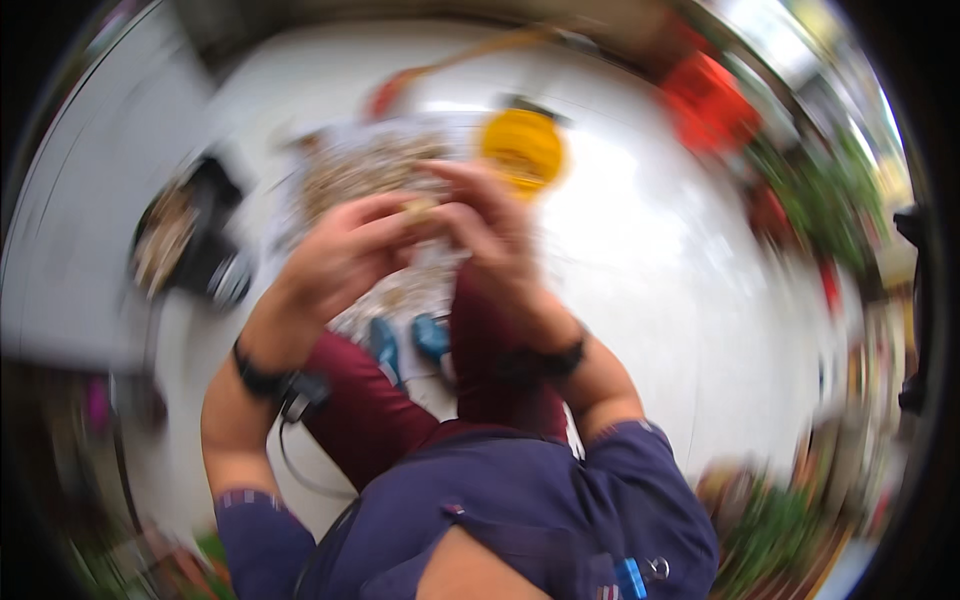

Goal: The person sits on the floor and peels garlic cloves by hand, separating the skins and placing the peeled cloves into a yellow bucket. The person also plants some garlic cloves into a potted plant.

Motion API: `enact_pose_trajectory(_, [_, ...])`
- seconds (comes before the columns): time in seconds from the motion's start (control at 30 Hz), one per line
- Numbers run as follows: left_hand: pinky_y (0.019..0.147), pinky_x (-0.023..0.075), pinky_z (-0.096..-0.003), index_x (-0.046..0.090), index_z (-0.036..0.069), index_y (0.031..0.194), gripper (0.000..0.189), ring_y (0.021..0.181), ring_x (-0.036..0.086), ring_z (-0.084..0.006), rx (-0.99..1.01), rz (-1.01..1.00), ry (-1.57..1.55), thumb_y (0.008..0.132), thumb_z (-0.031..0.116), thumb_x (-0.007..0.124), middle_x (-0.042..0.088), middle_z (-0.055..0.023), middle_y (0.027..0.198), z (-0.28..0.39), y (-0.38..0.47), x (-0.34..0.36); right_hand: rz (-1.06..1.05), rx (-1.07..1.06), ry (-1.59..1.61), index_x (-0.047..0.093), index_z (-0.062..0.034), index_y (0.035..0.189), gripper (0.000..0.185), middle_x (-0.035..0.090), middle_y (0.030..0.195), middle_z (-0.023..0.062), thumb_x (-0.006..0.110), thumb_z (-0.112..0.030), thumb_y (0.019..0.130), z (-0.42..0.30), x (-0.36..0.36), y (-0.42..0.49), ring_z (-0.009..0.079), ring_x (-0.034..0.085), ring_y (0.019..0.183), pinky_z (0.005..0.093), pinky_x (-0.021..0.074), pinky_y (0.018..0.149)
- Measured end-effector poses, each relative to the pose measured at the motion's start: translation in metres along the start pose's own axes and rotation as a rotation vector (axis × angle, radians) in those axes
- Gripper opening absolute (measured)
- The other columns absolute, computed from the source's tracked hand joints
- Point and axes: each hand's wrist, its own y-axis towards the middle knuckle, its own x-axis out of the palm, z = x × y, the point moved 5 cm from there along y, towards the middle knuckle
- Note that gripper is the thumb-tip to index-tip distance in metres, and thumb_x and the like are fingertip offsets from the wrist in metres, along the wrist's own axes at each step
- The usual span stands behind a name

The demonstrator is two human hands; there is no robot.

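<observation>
A small yellowish-tan piece (420, 208) sits between the fingertips of my left hand (349, 244) and my right hand (487, 217); blur hides exactly what it is. Both hands are raised above my knees with the fingertips meeting. Beyond and below them, a heap of small brownish-tan pieces (360, 169) is spread on a pale sheet (281, 210) on the floor, partly covered by my hands. Just past my right hand stands a round yellow container (517, 135) with some tan pieces in its bottom.
A black bag or bin (214, 225) with tan contents stands to the left. Past the sheet lies a red-headed, long-handled tool (390, 90). A red container (709, 101) and green plants (817, 187) line the right. My blue shoes (384, 345) rest near the heap.
</observation>
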Motion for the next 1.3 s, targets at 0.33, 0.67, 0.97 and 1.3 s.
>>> enact_pose_trajectory(0.33, [0.070,0.0488,-0.0240,0.060,0.000,0.125,0.032,0.077,0.059,-0.0106,-0.269,-0.481,0.206,0.105,0.025,0.054,0.063,-0.0037,0.092,-0.077,0.055,0.126,0.593,-0.032,0.267,0.064,-0.0005,0.103,0.013,0.063,0.096,0.0064,0.068,-0.011,0.096,-0.062,-0.093,-0.139,0.0126,0.063,0.088,0.0242,0.0527,0.076])
enact_pose_trajectory(0.67, [0.051,0.0231,-0.0191,0.063,0.005,0.118,0.022,0.054,0.032,-0.0010,-0.157,-0.521,0.590,0.105,0.018,0.053,0.041,0.0095,0.066,-0.095,0.120,0.105,0.840,-0.029,0.176,0.055,-0.0018,0.107,0.029,0.066,0.075,0.0058,0.058,-0.030,0.103,-0.083,-0.114,-0.167,0.0101,0.061,0.059,0.0220,0.0501,0.054])
enact_pose_trajectory(0.97, [0.067,0.0452,-0.0200,0.055,0.005,0.137,0.038,0.077,0.052,-0.0074,0.212,-0.698,1.100,0.100,0.008,0.056,0.055,-0.0014,0.103,-0.148,0.152,0.122,0.949,0.168,0.175,0.059,-0.0022,0.096,0.030,0.067,0.075,0.0061,0.060,-0.031,0.102,-0.016,-0.169,-0.193,0.0106,0.062,0.059,0.0246,0.0497,0.050])
enact_pose_trajectory(1.3, [0.077,0.0469,-0.0235,0.063,0.001,0.128,0.040,0.078,0.054,-0.0089,-0.053,-0.896,1.133,0.090,-0.008,0.053,0.058,0.0009,0.085,-0.221,0.170,0.217,0.975,0.340,0.153,0.063,-0.0031,0.098,0.028,0.059,0.065,0.0034,0.058,-0.031,0.102,0.057,-0.309,-0.233,0.0094,0.052,0.051,0.0243,0.0438,0.047])
